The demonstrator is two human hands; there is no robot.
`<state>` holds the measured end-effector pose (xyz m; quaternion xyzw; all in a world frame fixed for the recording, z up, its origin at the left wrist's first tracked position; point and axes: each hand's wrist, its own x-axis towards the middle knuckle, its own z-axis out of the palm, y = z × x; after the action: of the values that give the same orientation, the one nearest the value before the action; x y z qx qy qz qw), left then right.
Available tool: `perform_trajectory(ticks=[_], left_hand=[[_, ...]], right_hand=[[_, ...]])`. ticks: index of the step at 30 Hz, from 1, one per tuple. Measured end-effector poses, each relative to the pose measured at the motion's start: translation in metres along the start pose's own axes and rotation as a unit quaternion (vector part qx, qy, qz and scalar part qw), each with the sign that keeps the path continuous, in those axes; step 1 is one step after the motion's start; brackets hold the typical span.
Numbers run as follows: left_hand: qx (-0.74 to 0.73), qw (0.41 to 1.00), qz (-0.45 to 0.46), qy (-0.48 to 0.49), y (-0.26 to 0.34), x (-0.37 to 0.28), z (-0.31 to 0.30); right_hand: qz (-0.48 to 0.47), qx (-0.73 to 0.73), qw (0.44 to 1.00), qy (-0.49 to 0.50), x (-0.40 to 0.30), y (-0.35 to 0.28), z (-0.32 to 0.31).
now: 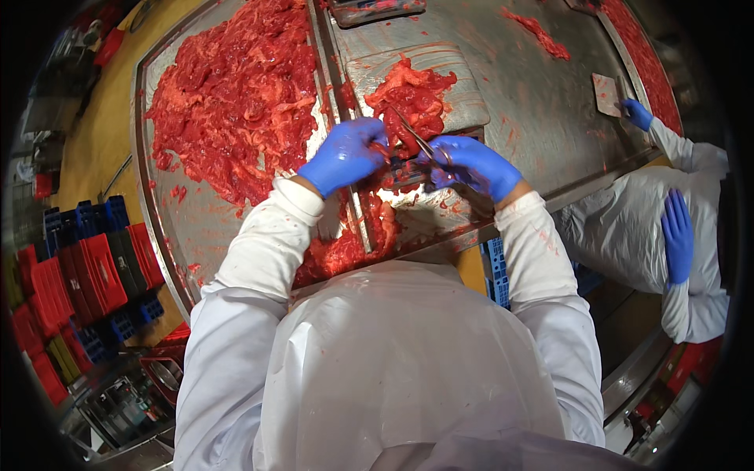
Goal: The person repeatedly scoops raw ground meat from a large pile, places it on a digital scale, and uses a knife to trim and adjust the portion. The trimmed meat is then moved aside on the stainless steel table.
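My left hand [349,154], in a blue glove, is closed on a small piece of raw meat [380,152] above the metal divider of the table. My right hand [471,168], also gloved in blue and stained, grips scissors [421,141] whose blades point up and left over a pile of red meat [412,100]. That pile lies on a metal scale platform [465,88] just beyond my hands. To the left of the divider [330,70] a large heap of raw meat trimmings [235,106] covers much of the steel table. More meat scraps [336,253] lie at the near edge.
A co-worker's gloved hand [638,114] is beside a small flat plate [605,94] at the right; their other hand [677,235] rests near their apron. A meat strip [539,34] lies on the steel tabletop [530,118]. Red crates [97,277] stand at the left, beyond the table's raised rim.
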<state>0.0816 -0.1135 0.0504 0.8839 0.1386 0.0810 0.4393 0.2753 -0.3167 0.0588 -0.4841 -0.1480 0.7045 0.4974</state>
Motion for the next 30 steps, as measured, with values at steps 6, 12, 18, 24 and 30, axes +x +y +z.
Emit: perform_trajectory(ticks=[6, 12, 18, 24, 30], left_hand=[[-0.028, 0.979, 0.032, -0.202, 0.023, -0.026, 0.017], [0.286, 0.945, -0.108, -0.113, -0.068, -0.108, -0.036], [0.128, 0.963, -0.211, 0.109, -0.084, -0.112, -0.092], [0.181, 0.947, -0.049, 0.261, -0.024, -0.021, -0.050], [0.233, 0.963, -0.082, 0.110, 0.008, 0.046, 0.012]], right_hand=[[-0.071, -0.098, 0.987, 0.104, 0.037, -0.005, 0.007], [-0.007, -0.430, 0.903, 0.004, -0.009, 0.055, 0.024], [-0.068, -0.209, 0.973, 0.074, -0.056, 0.080, -0.007], [-0.294, 0.006, 0.941, 0.170, -0.062, 0.030, -0.018], [-0.129, -0.062, 0.974, 0.176, 0.003, 0.023, 0.015]])
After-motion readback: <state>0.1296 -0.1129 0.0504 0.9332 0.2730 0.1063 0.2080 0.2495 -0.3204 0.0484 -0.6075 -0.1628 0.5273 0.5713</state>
